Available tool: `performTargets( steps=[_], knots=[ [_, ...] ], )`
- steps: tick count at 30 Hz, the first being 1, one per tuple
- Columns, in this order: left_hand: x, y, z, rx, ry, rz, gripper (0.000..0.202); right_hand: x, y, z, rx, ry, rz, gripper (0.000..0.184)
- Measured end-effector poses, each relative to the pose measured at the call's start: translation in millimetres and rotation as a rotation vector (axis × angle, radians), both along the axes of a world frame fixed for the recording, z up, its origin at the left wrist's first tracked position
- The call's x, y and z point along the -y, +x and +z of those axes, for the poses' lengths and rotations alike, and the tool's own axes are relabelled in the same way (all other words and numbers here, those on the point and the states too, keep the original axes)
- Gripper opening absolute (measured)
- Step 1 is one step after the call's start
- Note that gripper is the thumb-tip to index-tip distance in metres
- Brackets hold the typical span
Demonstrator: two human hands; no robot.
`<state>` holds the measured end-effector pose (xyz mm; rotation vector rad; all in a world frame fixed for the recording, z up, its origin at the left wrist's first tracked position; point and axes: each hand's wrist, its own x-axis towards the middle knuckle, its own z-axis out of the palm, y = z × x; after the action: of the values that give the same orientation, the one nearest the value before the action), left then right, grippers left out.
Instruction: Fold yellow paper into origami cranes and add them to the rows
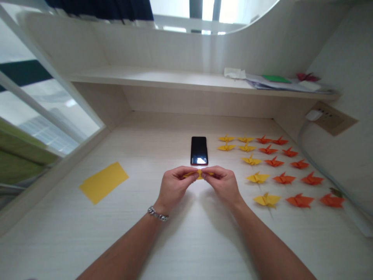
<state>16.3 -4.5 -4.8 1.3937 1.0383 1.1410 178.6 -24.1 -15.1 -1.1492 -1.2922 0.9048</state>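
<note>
My feed: left hand (174, 182) and right hand (223, 183) pinching yellow paper (199, 174) near the edge of the phone (199, 149), roomy tabletop (150, 151) leftward.

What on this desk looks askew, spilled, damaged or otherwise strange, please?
I see nothing spilled or damaged. The yellow sheets lie slanted, edges slightly mismatched. Among the birds, the leftmost column has two, the others five, so it looks uneven. The paper in the left hand and right hand is too covered to judge.

- Illumination: bright, diffuse.
- Glare: mirror (175, 9) overexposed; white reflection on phone (199, 147).
- Shadows: soft, on desk (201, 245) below left hand (174, 185) and right hand (225, 184).
- Distortion: wide-angle stretching toward edges.
</note>
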Motion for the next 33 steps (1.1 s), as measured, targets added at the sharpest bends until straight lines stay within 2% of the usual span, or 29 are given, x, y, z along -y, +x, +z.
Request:
performTargets(
  steps=[6, 10, 16, 23, 27, 33],
  knots=[
    [0, 0, -1.6, -0.051, -0.008, -0.048, 0.018, 1, 1, 5.5, -0.004, -0.074, 0.097, 0.012],
    [0, 0, -2.8, -0.081, -0.013, -0.078, 0.016, 0, 4, 6.5, 0.078, -0.107, 0.105, 0.011],
    [-2, -1, 0.8, -0.107, -0.042, -0.126, 0.011, 0, 6, 6.6, 0.08, -0.141, 0.143, 0.01],
    [-1, -2, 7.4, -0.084, -0.088, -0.184, 0.004, 0, 5, 8.0, -0.114, -0.245, 0.186, 0.01],
    [-1, 0, 7.9, -0.032, -0.12, -0.204, 0.003, 0, 5, 7.2, -0.229, -0.286, 0.165, 0.01],
    [-2, 0, 5.9, -0.055, -0.093, -0.194, 0.003, 1, 8, 9.2, -0.284, -0.373, 0.23, 0.017]
  ],
)
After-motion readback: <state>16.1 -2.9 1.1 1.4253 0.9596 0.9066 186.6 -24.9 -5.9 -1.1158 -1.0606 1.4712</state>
